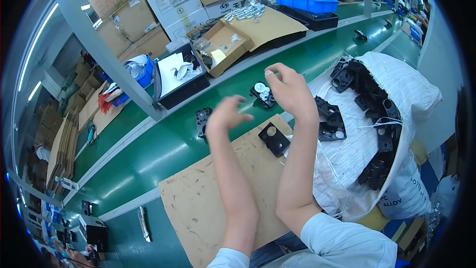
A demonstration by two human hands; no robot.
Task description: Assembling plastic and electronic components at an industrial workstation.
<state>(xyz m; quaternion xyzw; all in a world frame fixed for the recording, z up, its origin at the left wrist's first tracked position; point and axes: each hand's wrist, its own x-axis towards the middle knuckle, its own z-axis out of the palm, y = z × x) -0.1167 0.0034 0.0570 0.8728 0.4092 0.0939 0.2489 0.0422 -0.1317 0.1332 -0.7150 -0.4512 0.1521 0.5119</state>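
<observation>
Both my hands reach over the green conveyor belt (134, 154). My left hand (227, 115), smeared by motion, has thumb and fingers apart with nothing visible in it. Left of it lies a black plastic housing (203, 122) on the belt. My right hand (291, 92) is bent at the wrist, its fingers loosely curved and apart, with no held thing showing. Just left of it sits a black housing with white gears (261, 91); I cannot tell whether they touch. Another black housing (274, 139) rests on the cardboard sheet (218, 183), beside my right forearm.
At right, a white woven sack (337, 168) holds several black housings (384, 134). A utility knife (144, 223) lies at lower left. Beyond the belt are a black bin (183, 92), an open cardboard box (233, 59) and a blue tray (307, 3). A metal post (106, 44) rises at left.
</observation>
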